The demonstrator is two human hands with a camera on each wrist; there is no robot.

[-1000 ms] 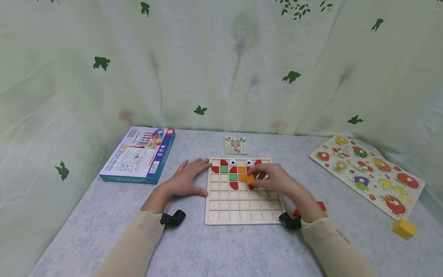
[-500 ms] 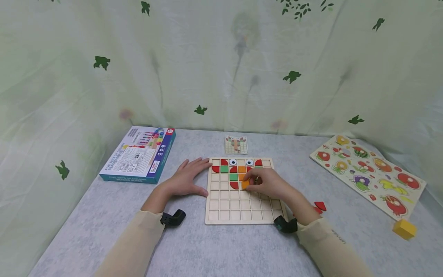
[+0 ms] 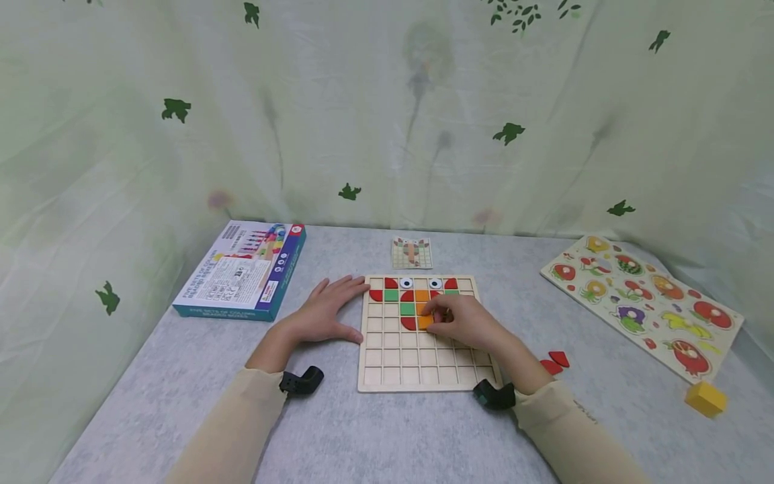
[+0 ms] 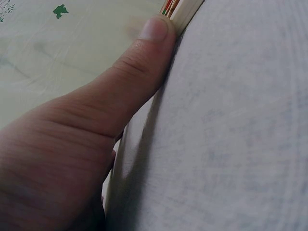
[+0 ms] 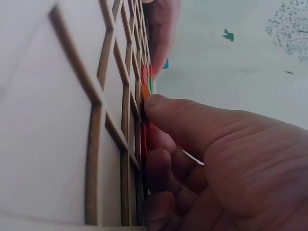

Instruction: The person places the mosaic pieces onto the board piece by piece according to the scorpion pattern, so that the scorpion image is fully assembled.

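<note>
A wooden grid board [image 3: 417, 376] lies in the middle of the table, its upper cells filled with red, green and orange tiles and two eye tiles [image 3: 406, 284]. My right hand [image 3: 468, 321] pinches an orange square tile [image 3: 425, 323] at a cell beside a red rounded tile [image 3: 408, 324]. In the right wrist view the thumb [image 5: 183, 113] presses that orange tile [image 5: 145, 91] low against the grid; the hand hides the board's right cells in the head view. My left hand [image 3: 329, 311] rests spread, fingertips and thumb [image 4: 154, 36] at the board's left edge.
A small pattern card [image 3: 412, 253] lies behind the board. At the left is a flat box [image 3: 242, 272]; at the right, a fruit-picture board [image 3: 641, 302] and a yellow block [image 3: 705, 399]. Loose red pieces [image 3: 559, 359] lie by my right forearm.
My right hand has moved left with the orange tile and lowered it, now nearly flat, to a cell below the other orange tiles. The left hand has stayed put.
</note>
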